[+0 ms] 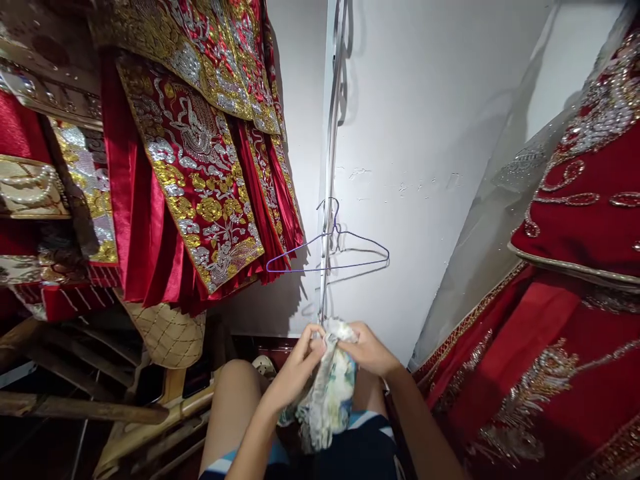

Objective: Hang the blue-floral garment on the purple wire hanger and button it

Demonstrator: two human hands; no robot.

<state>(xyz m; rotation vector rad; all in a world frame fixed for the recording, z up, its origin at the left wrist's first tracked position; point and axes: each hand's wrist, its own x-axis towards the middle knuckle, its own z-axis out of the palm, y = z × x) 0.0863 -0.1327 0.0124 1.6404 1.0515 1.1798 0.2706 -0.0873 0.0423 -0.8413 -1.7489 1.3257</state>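
Note:
Bunched between my hands, above my lap, is a pale cloth garment (334,390) with a white, yellow, green and blue pattern and a gathered, ruffled edge. My left hand (306,352) pinches its upper left edge, thumb and fingers closed on the fabric. On the other side my right hand (369,350) grips the upper right edge. The garment's lower part hangs down between my knees, its exact kind unclear. Just beyond my hands a purple wire hanger (327,269) hangs by its hook in front of the wall, bearing nothing.
A thin metal pole (332,127) runs along the white wall (415,133). Red and gold embroidered costumes (210,193) hang at the left, above bamboo furniture (80,408). Beaded red dresses (565,333) and sheer veiling (480,227) crowd the right side.

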